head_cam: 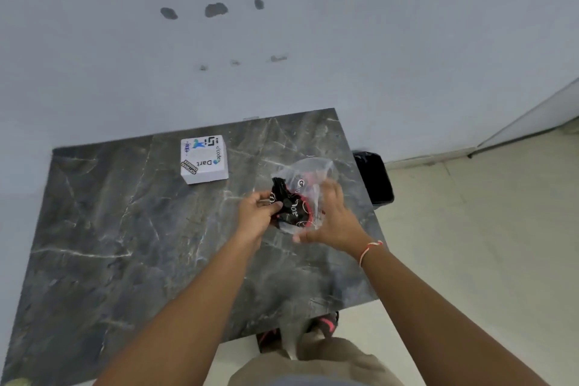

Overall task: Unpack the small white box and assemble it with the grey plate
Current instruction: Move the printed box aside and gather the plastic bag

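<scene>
One dark marble table (pixel 125 244) fills the middle of the view, set against a pale wall. One black bin (pixel 374 177) stands off its edge at three o'clock. One white box (pixel 204 159), covered in stickers, lies flat on the table at eleven o'clock from the hands, well apart from them. One clear plastic bag (pixel 305 178) holds a black item with red trim (pixel 289 207). Two hands work it: the left hand (pixel 255 216) pinches the black item, the right hand (pixel 332 219) grips the bag.
</scene>
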